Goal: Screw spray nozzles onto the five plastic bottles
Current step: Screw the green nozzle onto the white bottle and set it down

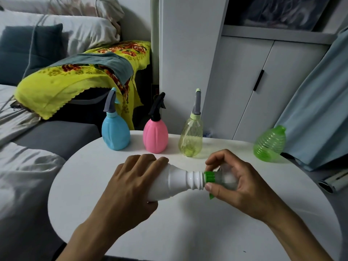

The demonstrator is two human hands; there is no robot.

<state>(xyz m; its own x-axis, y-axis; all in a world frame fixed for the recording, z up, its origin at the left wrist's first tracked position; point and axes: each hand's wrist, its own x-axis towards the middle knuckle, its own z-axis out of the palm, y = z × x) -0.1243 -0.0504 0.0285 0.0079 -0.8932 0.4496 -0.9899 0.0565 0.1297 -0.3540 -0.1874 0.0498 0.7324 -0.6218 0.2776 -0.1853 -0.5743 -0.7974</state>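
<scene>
At frame centre, the left hand (131,178) steadies a tilted white bottle (175,182) while right-hand fingers (211,187) pinch its green nozzle collar (209,177) for screwing on.

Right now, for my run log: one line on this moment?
left hand holds white plastic bottle | right hand turns green nozzle collar | green ribbed bottle uncapped

Spray nozzle (222,178) — mostly hidden by right hand (239,181).
</scene>
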